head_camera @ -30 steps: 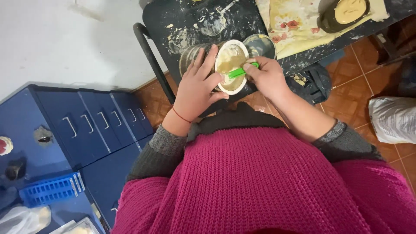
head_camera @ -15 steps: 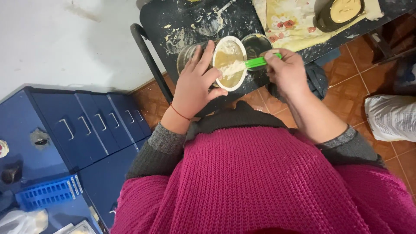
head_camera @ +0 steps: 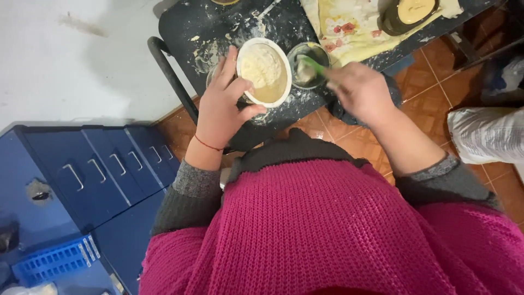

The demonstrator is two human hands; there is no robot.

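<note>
Two hands at work: left hand (head_camera: 221, 109), right hand (head_camera: 360, 90). One white round bowl of pale dough (head_camera: 264, 72), one small grey metal bowl (head_camera: 307, 57), one green-handled spoon (head_camera: 314, 65).

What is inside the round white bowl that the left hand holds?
The round white bowl, held by the left hand, contains a pale, crumbly floury mass on yellowish batter. The bowl's bottom is covered by this filling. The right hand holds a green utensil over the small metal bowl beside it.
</note>
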